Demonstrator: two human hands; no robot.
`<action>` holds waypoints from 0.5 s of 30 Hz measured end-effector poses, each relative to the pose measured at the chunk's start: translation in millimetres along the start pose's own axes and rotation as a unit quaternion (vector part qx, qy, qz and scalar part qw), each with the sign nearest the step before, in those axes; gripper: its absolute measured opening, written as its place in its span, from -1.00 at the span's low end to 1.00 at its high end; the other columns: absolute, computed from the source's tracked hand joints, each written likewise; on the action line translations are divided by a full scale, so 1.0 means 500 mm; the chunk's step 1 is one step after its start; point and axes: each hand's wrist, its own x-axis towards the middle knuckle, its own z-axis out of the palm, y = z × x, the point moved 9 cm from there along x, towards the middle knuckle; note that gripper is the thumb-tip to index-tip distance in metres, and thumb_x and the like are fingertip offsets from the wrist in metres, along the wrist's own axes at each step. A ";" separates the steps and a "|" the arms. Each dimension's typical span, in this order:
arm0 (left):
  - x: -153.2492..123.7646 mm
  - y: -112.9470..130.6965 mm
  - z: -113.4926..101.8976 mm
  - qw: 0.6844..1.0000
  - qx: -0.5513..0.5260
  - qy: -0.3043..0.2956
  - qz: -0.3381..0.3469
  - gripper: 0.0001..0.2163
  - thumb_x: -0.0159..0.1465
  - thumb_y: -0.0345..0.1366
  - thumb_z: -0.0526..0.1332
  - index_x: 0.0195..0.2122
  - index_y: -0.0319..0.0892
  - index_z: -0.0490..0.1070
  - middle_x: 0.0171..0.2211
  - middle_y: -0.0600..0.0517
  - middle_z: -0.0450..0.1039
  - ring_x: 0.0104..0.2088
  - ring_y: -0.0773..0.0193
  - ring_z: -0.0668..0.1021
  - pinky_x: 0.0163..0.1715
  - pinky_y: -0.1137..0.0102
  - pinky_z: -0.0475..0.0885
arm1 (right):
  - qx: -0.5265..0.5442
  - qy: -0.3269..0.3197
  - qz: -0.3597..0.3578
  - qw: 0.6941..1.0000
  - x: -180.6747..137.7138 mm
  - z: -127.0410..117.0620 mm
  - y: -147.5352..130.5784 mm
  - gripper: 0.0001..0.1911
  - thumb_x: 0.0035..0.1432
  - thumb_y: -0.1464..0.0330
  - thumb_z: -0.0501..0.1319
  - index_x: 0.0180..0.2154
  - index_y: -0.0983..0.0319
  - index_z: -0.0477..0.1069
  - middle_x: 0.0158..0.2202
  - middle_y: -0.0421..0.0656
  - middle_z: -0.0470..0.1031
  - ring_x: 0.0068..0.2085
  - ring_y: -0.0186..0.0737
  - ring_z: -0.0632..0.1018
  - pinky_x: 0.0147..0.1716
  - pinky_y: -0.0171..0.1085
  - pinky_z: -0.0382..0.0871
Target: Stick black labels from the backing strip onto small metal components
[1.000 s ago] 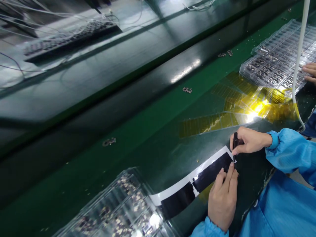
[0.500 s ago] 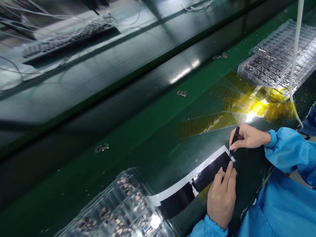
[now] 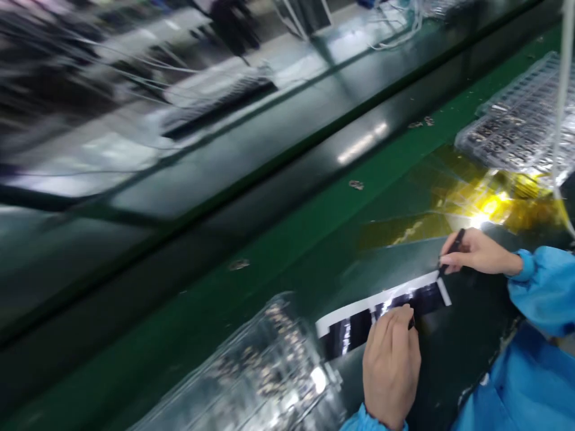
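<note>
View swung right, blurred | black-white strip (image 3: 386,304) flat | left hand (image 3: 392,365) pressing | right hand (image 3: 471,252) pinching tweezers (image 3: 450,249)

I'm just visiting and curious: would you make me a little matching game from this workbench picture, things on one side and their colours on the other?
Things:
1. sleeve
2. tape sheets
3. tool in the right hand
4. bench surface

Colours:
A. green
B. black
C. blue
D. yellow

The left hand rests on the black and white strip.

Pairs: 1-C, 2-D, 3-B, 4-A
</note>
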 end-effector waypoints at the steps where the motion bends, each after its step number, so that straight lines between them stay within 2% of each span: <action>1: 0.002 -0.022 -0.018 1.000 0.016 0.000 -0.021 -0.79 0.22 -0.50 0.03 -0.14 -0.25 0.33 -0.23 -0.13 0.47 -0.17 0.15 0.49 -0.17 0.26 0.43 | -0.014 0.014 0.005 1.000 -0.007 -0.007 0.000 -0.58 -0.11 0.09 0.32 -0.40 0.34 0.40 -0.56 -0.14 0.50 -0.51 -0.26 0.54 -0.48 -0.30 0.46; 4: 0.015 -0.134 -0.094 0.991 0.051 0.013 -0.126 -0.84 0.25 -0.40 0.03 -0.17 -0.19 0.33 -0.28 -0.06 0.49 -0.27 0.21 0.54 -0.27 0.35 0.44 | -0.051 0.036 -0.001 0.998 -0.022 -0.023 -0.004 -0.61 0.03 0.07 0.21 -0.37 0.30 0.41 -0.41 -0.05 0.54 -0.37 -0.17 0.57 -0.38 -0.25 0.48; 6: 0.022 -0.252 -0.156 0.968 0.077 0.031 -0.238 -0.85 0.25 -0.34 0.04 -0.20 -0.17 0.33 -0.36 0.01 0.49 -0.38 0.26 0.54 -0.37 0.40 0.42 | -0.115 0.021 -0.047 0.992 -0.027 -0.009 -0.018 -0.65 0.15 0.12 0.10 -0.36 0.27 0.44 -0.32 -0.02 0.54 -0.27 -0.13 0.56 -0.29 -0.22 0.46; 8: 0.024 -0.380 -0.209 0.931 0.116 0.040 -0.343 -0.86 0.25 -0.33 0.04 -0.22 -0.19 0.34 -0.42 0.04 0.47 -0.41 0.28 0.52 -0.37 0.39 0.39 | -0.227 0.029 -0.135 0.964 -0.039 0.023 -0.045 -0.72 0.22 0.25 0.02 -0.24 0.24 0.44 -0.21 -0.01 0.52 -0.19 -0.12 0.53 -0.19 -0.15 0.43; 10: 0.038 -0.486 -0.244 0.913 0.147 0.051 -0.376 -0.84 0.26 -0.35 0.02 -0.27 -0.26 0.36 -0.41 0.01 0.44 -0.36 0.25 0.51 -0.30 0.32 0.38 | -0.351 0.049 -0.277 0.893 -0.067 0.085 -0.083 -0.70 0.18 0.43 -0.02 -0.12 0.25 0.40 -0.15 0.00 0.50 -0.11 -0.08 0.50 -0.09 -0.04 0.36; 12: 0.052 -0.573 -0.247 0.908 0.157 0.038 -0.386 -0.82 0.28 -0.29 0.05 -0.27 -0.29 0.37 -0.34 -0.01 0.43 -0.30 0.24 0.50 -0.26 0.27 0.39 | -0.452 0.059 -0.395 0.798 -0.102 0.167 -0.100 -0.60 0.05 0.57 -0.05 -0.13 0.28 0.41 -0.13 0.03 0.49 -0.10 -0.04 0.49 -0.10 0.02 0.36; 13: 0.057 -0.609 -0.239 0.909 0.156 0.022 -0.385 -0.81 0.27 -0.26 0.08 -0.24 -0.27 0.37 -0.29 -0.01 0.42 -0.28 0.25 0.49 -0.26 0.26 0.40 | -0.498 0.060 -0.412 0.760 -0.108 0.203 -0.095 -0.57 -0.01 0.60 -0.03 -0.13 0.29 0.42 -0.07 0.05 0.47 -0.16 -0.05 0.51 -0.18 -0.01 0.40; 15: 0.063 -0.667 -0.215 0.913 0.150 -0.024 -0.380 -0.78 0.25 -0.22 0.13 -0.16 -0.23 0.36 -0.19 -0.02 0.41 -0.24 0.25 0.49 -0.25 0.25 0.42 | -0.569 0.045 -0.422 0.704 -0.111 0.263 -0.075 -0.50 -0.14 0.59 0.03 -0.11 0.31 0.42 -0.03 0.05 0.44 -0.39 -0.15 0.53 -0.41 -0.13 0.45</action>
